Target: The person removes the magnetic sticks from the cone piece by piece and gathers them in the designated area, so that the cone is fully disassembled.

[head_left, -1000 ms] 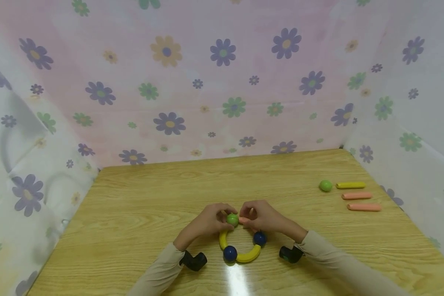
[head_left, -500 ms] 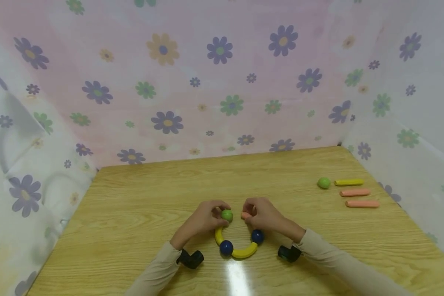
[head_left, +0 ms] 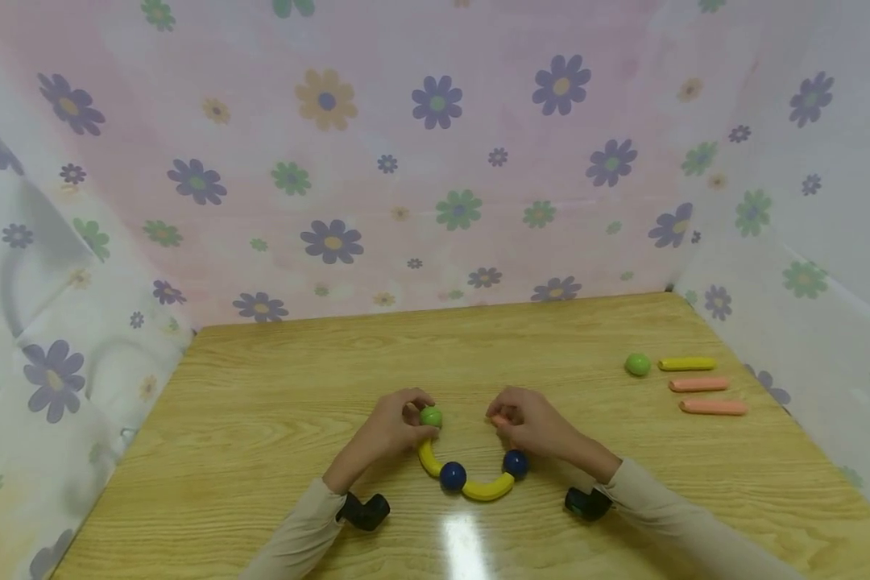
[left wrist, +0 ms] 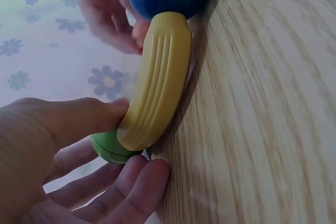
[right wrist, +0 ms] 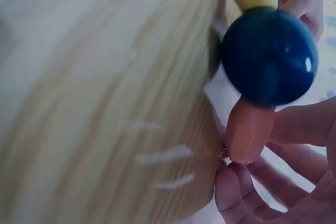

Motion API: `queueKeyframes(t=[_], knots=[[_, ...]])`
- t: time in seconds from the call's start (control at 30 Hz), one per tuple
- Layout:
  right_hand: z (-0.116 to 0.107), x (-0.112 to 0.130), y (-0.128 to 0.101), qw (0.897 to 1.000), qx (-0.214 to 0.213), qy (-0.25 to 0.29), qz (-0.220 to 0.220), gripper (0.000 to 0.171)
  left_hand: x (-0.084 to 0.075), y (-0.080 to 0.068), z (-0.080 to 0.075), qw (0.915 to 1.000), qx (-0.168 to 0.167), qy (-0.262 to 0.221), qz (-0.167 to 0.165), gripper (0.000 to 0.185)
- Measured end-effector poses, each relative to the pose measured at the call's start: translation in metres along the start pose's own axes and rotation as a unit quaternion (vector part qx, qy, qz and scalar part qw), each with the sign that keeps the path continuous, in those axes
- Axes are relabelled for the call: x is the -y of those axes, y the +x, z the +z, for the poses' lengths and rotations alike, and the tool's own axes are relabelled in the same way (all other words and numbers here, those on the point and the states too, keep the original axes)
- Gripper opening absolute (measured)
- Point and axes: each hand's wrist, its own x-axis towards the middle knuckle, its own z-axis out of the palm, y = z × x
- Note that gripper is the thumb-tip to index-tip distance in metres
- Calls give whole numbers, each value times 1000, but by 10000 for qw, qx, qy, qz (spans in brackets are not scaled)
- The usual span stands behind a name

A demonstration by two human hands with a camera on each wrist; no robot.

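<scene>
Both hands have drawn apart since a second ago, so the green ball [head_left: 430, 416] and the pink rod [head_left: 501, 422], which met then, now sit well apart. Fingers of the left hand [head_left: 394, 427] curl round the green ball at the end of a yellow curved piece [left wrist: 157, 82]. Right hand [head_left: 535, 427] fingertips pinch the pink rod, which touches a blue ball [right wrist: 269, 56] just below them.

curved ribbed plastic rod [head_left: 428, 457]: yellow
round plastic balls [head_left: 453, 475]: dark blue
small ball [head_left: 430, 416]: green
short rod [right wrist: 248, 129]: salmon pink
wooden table [head_left: 275, 403]: light oak grain
</scene>
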Motion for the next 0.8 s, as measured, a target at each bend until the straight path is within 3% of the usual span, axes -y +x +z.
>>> queueKeyframes(t=[0.3, 0.53, 0.67, 0.8], knots=[[-23, -10, -21, 9996, 104, -159, -225, 14, 4, -7, -9, 9995, -296, 112, -75, 34], [-33, -17, -40, 9882, 240, -482, -1437, 28, 4, -12, -10, 9987, -450, 187, -142, 30], [-35, -14, -49, 9837, 167, -870, -1566, 28, -5, -18, -7, 9950, -743, 662, 127, 29], [-34, -11, -54, 9822, 152, -1090, -1524, 25, -20, -25, 4, 9836, -915, 1409, 661, 29]])
